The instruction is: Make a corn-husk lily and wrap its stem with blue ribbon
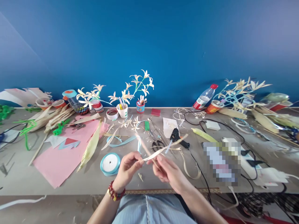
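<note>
Clock face centred on your two hands, twelve toward the wall.

- Desk (77, 183), one: grey work surface carrying everything listed.
- Pink sheets (53, 165), between nine and ten: flat and well aside, seemingly leaving the space before you free.
- Husk leaf (90, 147), whole, between nine and ten: partly over the pink sheets, probably parked within reach of your left side.
- Right hand (167, 169): narrow, fingers closed on the thin stick low on its length, presumably to steady it and leave the upper part bare. Whether it also pinches the strip, you cannot tell from this view.
- Left hand (131, 165): thumb and forefinger pinched on the near end of the husk strip, likely to keep it taut and guided.
- Ribbon spool (110, 164), blue, nine: lying flat, so presumably it will not roll.
- Glue gun (178, 138), black, two: on the desk beyond your right hand, corded, apparently kept close at hand.
- Husk strip (154, 155), pale, between your hands above the desk: crosses the stick; long axis eight to two, free tip pointing to two with a slight curve.
- Thin stick (145, 147), blurred: long axis five to eleven, upper end pointing to eleven, away from you.
</note>
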